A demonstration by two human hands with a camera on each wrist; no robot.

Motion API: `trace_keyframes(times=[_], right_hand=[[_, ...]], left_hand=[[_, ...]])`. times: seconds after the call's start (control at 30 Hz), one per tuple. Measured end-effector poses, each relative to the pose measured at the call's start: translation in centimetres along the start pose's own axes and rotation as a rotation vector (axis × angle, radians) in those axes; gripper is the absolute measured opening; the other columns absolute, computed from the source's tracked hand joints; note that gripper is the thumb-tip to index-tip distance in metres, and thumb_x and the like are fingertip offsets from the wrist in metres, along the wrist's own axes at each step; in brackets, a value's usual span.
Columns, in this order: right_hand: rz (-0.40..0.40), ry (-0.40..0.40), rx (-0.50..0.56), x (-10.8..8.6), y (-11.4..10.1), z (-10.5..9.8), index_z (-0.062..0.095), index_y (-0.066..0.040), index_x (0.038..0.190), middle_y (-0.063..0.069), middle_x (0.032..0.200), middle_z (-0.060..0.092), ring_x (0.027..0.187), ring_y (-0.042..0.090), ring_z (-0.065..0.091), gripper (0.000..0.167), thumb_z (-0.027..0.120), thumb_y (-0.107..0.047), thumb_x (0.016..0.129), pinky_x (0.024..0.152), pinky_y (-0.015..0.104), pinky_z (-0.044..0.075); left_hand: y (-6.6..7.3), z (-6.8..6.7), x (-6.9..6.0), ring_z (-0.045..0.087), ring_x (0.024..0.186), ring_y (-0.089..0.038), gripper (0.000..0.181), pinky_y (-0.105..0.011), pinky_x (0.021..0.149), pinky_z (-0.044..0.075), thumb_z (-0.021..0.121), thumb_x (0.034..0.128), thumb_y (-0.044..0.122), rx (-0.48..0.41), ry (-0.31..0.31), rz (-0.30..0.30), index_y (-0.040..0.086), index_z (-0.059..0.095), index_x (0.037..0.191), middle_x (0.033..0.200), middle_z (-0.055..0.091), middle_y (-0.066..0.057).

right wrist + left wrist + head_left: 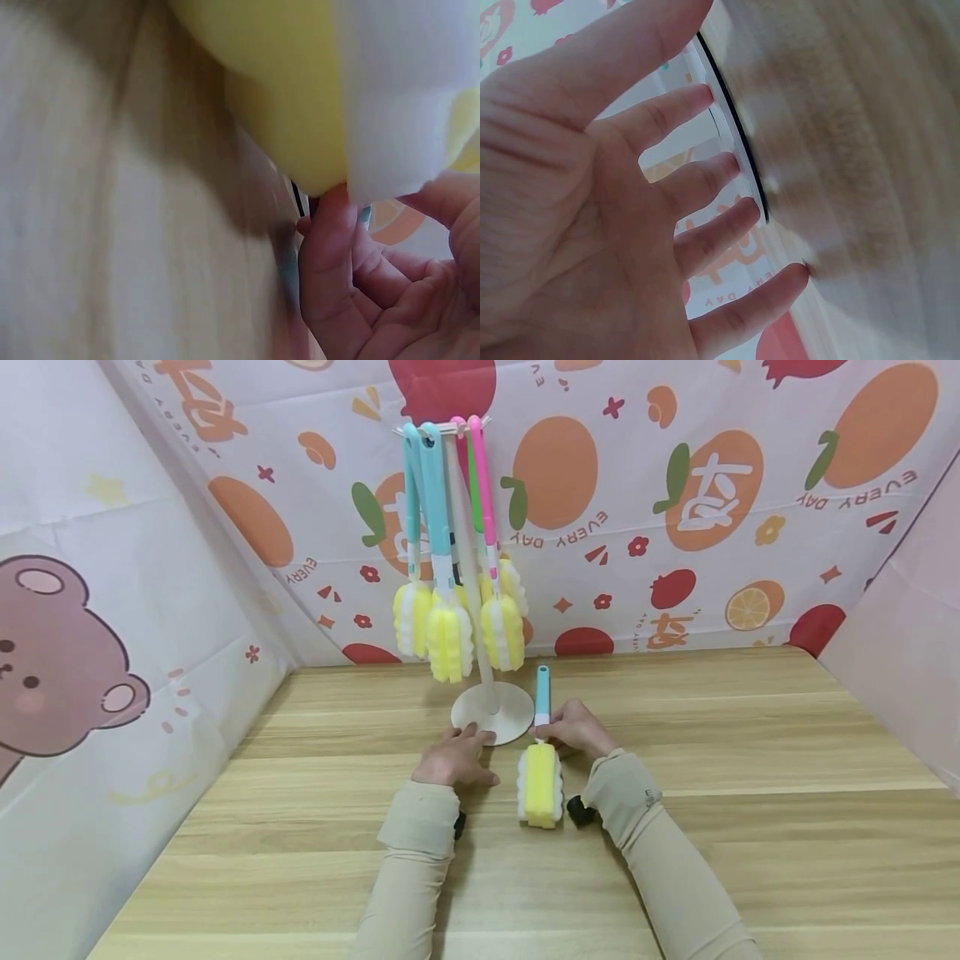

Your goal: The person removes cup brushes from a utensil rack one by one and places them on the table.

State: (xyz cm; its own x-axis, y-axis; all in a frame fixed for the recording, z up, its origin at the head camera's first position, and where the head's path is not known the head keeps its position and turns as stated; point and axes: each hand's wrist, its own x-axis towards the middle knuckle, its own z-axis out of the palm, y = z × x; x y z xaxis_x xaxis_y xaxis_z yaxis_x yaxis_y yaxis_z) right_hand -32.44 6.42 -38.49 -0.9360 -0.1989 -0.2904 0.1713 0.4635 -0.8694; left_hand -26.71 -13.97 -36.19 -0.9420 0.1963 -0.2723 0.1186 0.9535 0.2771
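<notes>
A sponge bottle brush (pixel 540 783) with a blue handle and a yellow and white head is in front of the stand's base. My right hand (pixel 576 728) pinches it at the neck, just above the sponge. The right wrist view shows the sponge head (pixel 292 90) large and close, with the curled fingers (pixel 326 255) beneath it. My left hand (pixel 455 758) rests with spread, fairly straight fingers at the front edge of the round white base (pixel 510 702). In the left wrist view several fingertips (pixel 727 165) touch the base's rim.
Several similar brushes with blue, pink and green handles hang from the stand's top hooks; one blue-handled brush (pixel 448 635) faces me. The white pole (pixel 480 635) rises from the base. Wood-grain table (pixel 750 827) surrounds it, with a fruit-print cloth (pixel 637 577) behind.
</notes>
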Motion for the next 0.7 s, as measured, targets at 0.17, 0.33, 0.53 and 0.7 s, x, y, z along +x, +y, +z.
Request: trace_keyframes(times=[0.17, 0.33, 0.53, 0.7], right_hand=[[0.004, -0.029, 0.049, 0.13, 0.09, 0.05, 0.072, 0.01, 0.095, 0.006, 0.066, 0.063, 0.05, 0.009, 0.056, 0.018, 0.074, -0.008, 0.093, 0.049, 0.021, 0.052], [0.012, -0.037, 0.056, 0.16, 0.04, 0.09, 0.07, 0.011, 0.1, 0.006, 0.066, 0.062, 0.05, 0.008, 0.057, 0.017, 0.072, -0.005, 0.094, 0.049, 0.02, 0.052], [0.023, -0.047, 0.052, 0.24, 0.12, 0.06, 0.07, 0.01, 0.102, 0.006, 0.068, 0.063, 0.051, 0.008, 0.057, 0.018, 0.072, -0.006, 0.095, 0.051, 0.021, 0.053], [0.026, -0.057, 0.045, 0.15, 0.2, -0.09, 0.071, 0.01, 0.104, 0.007, 0.071, 0.064, 0.052, 0.009, 0.057, 0.02, 0.072, -0.008, 0.095, 0.051, 0.02, 0.053]], left_hand=[[-0.04, 0.01, 0.1, 0.029, 0.146, -0.037, 0.069, -0.062, 0.107, 0.036, 0.08, 0.0884, 0.033, 0.004, -0.001, 0.004, 0.017, 0.051, 0.149, 0.162, 0.033, -0.013], [-0.05, -0.04, 0.12, 0.029, 0.146, -0.038, 0.069, -0.063, 0.108, 0.035, 0.08, 0.0885, 0.033, 0.001, -0.003, 0.006, 0.017, 0.051, 0.149, 0.162, 0.033, -0.014], [-0.08, -0.03, 0.09, 0.028, 0.147, -0.037, 0.07, -0.062, 0.109, 0.035, 0.08, 0.0888, 0.033, 0.002, -0.008, 0.004, 0.017, 0.05, 0.15, 0.162, 0.032, -0.014], [-0.1, 0.06, 0.07, 0.027, 0.147, -0.038, 0.07, -0.064, 0.109, 0.034, 0.079, 0.0895, 0.033, 0.002, -0.013, 0.004, 0.017, 0.049, 0.151, 0.163, 0.03, -0.014]])
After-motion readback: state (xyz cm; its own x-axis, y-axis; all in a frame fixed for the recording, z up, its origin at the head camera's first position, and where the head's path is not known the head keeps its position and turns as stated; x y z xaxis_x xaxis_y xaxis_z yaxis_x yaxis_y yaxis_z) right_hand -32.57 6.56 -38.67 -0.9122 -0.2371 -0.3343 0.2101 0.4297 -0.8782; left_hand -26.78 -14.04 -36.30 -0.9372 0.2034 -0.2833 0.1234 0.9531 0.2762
